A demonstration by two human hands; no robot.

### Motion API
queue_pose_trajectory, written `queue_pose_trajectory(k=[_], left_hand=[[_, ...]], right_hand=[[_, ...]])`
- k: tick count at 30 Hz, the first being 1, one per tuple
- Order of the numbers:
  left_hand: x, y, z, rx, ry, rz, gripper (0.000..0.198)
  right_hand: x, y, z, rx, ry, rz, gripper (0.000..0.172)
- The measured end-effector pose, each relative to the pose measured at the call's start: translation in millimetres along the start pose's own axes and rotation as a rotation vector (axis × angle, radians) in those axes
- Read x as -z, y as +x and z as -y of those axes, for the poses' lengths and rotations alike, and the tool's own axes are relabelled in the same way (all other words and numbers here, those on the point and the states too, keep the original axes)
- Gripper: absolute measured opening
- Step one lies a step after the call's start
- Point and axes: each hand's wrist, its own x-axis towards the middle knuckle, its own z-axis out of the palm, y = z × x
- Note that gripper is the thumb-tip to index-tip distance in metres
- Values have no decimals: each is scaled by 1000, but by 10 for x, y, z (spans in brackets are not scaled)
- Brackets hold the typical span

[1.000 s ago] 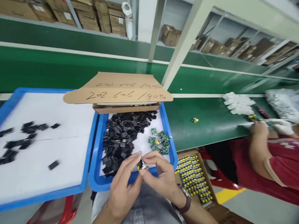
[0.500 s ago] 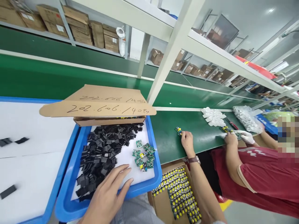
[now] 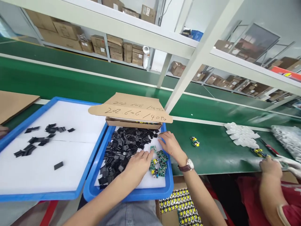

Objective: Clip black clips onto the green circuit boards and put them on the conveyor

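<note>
My left hand (image 3: 138,164) reaches over the right-hand blue tray (image 3: 169,179). Its fingers are drawn together at the near edge of a small green circuit board (image 3: 153,148), which lies on the white liner. My right hand (image 3: 172,145) is over the tray's right rim, thumb and forefinger a little apart beside the black plastic pieces (image 3: 123,147); nothing shows between them. More green boards (image 3: 162,157) lie in a loose cluster below both hands. An assembled board with yellow parts (image 3: 194,142) rests on the green bench.
A second blue tray (image 3: 78,190) at left holds scattered black pieces (image 3: 39,140). Behind stands a cardboard box (image 3: 134,122) with a written flap. Below is a carton of yellow-topped boards (image 3: 181,204). At right, a co-worker's hand (image 3: 271,166) works near white pieces (image 3: 242,135).
My right hand has left the yellow-topped board on the bench and moved left to the tray. My left hand has moved forward to a green board. The view has swung left.
</note>
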Motion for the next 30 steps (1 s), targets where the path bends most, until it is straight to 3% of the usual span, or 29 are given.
queue_pose_trajectory(k=[4, 10, 24, 27, 30], left_hand=[[13, -276, 31, 53, -22, 30, 63], [-64, -494, 77, 55, -121, 77, 59], [-316, -913, 211, 22, -453, -223, 49], [-309, -987, 230, 74, -608, -269, 50], [-228, -994, 268, 158, -865, -284, 49]], right_hand=[[-109, 227, -15, 10, -56, 85, 22], [-147, 228, -23, -22, -94, 115, 26], [-201, 297, 43, -26, 45, 48, 22], [-135, 288, 109, -41, 136, -21, 22], [-9, 174, 335, -64, 249, -74, 24]])
